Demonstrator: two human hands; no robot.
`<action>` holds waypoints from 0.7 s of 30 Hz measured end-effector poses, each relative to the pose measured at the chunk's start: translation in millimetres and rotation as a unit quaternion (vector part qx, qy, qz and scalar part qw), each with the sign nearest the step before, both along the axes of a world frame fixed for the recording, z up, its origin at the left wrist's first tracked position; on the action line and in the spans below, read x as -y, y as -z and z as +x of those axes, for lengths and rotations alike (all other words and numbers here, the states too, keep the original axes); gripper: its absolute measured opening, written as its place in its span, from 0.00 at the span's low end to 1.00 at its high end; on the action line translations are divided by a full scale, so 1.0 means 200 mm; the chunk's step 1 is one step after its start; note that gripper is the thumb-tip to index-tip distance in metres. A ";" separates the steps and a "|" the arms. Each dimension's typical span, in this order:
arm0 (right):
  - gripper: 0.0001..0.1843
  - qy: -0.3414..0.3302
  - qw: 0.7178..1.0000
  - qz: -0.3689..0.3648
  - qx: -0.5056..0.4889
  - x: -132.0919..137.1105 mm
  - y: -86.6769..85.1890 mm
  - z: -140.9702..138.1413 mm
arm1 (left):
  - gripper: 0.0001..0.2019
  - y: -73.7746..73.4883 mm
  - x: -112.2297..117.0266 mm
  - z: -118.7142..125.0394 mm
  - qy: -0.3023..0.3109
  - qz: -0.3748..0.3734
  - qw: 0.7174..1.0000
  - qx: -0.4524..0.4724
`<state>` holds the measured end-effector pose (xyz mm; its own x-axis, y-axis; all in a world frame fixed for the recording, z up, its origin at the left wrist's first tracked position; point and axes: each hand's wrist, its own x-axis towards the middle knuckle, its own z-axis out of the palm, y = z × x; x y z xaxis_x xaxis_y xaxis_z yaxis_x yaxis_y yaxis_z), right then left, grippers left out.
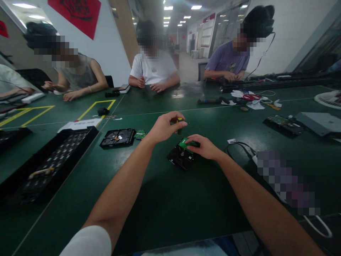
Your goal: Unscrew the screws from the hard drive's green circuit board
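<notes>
A black hard drive (179, 157) lies on the green table (165, 206) in front of me, with a green circuit board (184, 143) on its far end. My right hand (204, 147) rests on that board, fingers pressed down on it. My left hand (165, 127) hovers just above and behind the drive, fingers closed round the top of a small screwdriver (180, 124) with a yellow and dark handle that points down toward the drive.
A second opened drive (117, 137) and a loose green board (140, 134) lie to the left. A black tray (45, 167) stands at the left edge. A cable (241, 146) runs on the right, more drives (283, 124) beyond. Three people sit across the table.
</notes>
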<state>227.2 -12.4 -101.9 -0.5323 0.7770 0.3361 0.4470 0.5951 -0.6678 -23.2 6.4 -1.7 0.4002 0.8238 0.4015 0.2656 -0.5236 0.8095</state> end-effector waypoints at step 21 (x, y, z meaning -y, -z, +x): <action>0.11 0.003 1.000 -0.008 -0.014 0.01 -0.01 -0.01 | 0.13 0.02 -0.02 -0.01 -0.012 0.005 0.999 0.033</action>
<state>225.8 -14.0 -99.7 -0.5189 0.7855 0.3373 0.4318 0.5814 -0.6896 -25.1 9.8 -5.1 0.3526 0.8287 0.4348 0.2240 -0.5258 0.8206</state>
